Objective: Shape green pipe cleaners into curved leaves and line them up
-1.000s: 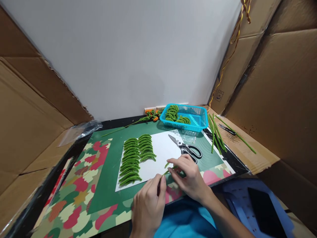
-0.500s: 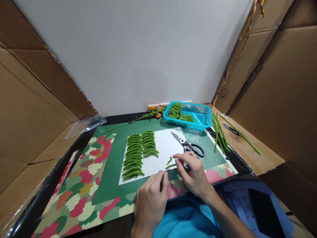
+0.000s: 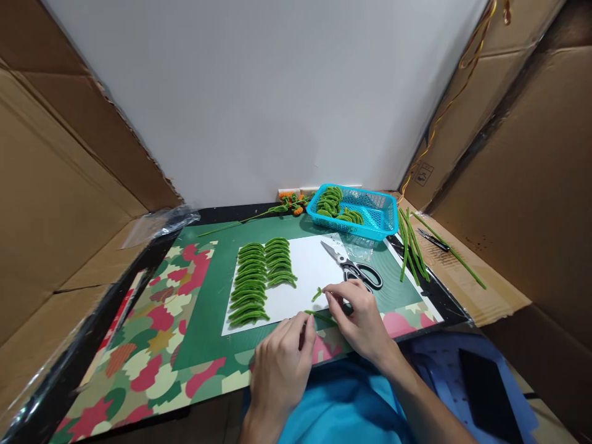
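Observation:
My left hand (image 3: 283,354) is closed in a pinch near the mat's front edge, on the end of a short green pipe cleaner (image 3: 322,317) that slants right beneath my other hand. My right hand (image 3: 356,311) has its thumb and index fingertips together over the paper; whatever lies between them is too small to make out. Beside those fingertips is a tiny green fuzzy piece (image 3: 317,295). Two columns of curved green pipe-cleaner leaves (image 3: 250,283) lie on the white sheet (image 3: 308,262). Black-handled scissors (image 3: 354,268) rest just beyond my right hand, their blades pointing away to the left.
A blue basket (image 3: 382,233) holding more green leaves stands at the back. Orange flowers (image 3: 296,203) lie to its left. Loose green stems (image 3: 413,250) and small snips (image 3: 433,240) are at right. Cardboard walls (image 3: 522,185) close in both sides; a dark phone-like slab (image 3: 490,394) lies lower right.
The short pipe cleaner has swung so its right end points toward me, under my right hand. My right fingertips have come closer together, next to the tiny piece. The view has shifted slightly.

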Action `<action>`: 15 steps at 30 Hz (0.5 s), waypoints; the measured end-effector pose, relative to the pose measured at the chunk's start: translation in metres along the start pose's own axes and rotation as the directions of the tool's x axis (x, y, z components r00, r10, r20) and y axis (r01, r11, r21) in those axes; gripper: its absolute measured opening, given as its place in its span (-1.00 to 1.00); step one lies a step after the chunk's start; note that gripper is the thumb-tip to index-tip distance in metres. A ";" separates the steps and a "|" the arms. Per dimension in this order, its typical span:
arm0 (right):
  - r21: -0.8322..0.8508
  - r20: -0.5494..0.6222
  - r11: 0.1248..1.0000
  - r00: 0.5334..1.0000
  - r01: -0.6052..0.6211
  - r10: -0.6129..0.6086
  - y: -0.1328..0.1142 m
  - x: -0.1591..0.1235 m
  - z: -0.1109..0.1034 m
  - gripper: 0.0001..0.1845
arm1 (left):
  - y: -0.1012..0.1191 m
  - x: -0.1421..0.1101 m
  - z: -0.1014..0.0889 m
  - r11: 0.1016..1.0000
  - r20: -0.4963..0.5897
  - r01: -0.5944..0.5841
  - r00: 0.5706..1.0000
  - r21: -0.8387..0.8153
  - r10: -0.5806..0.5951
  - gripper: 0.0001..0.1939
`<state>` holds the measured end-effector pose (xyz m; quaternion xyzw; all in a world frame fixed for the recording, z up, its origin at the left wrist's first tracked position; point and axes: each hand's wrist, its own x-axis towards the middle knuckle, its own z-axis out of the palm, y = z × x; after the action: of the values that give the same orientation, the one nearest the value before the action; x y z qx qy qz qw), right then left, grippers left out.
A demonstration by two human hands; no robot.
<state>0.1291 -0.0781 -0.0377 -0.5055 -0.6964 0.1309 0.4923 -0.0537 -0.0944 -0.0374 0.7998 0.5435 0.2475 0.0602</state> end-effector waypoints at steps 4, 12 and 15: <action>-0.217 -0.039 0.976 0.999 -0.002 -0.007 0.014 0.019 -0.028 -0.78 | -0.002 0.001 0.002 1.000 0.011 -0.001 1.000 -0.008 0.001 -0.65; -0.610 -0.253 0.559 0.806 -0.562 0.535 0.074 0.045 -0.117 -0.80 | -0.002 0.000 0.004 1.000 -0.009 -0.021 1.000 -0.007 0.021 -0.65; -0.629 -0.314 0.456 0.743 -0.629 0.592 0.088 0.043 -0.122 -0.72 | -0.002 0.001 0.004 1.000 -0.010 -0.031 0.999 -0.004 0.031 -0.65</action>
<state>0.2794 -0.0409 -0.0151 -0.8704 -0.4504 0.0111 0.1985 -0.0534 -0.0925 -0.0410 0.8068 0.5309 0.2535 0.0551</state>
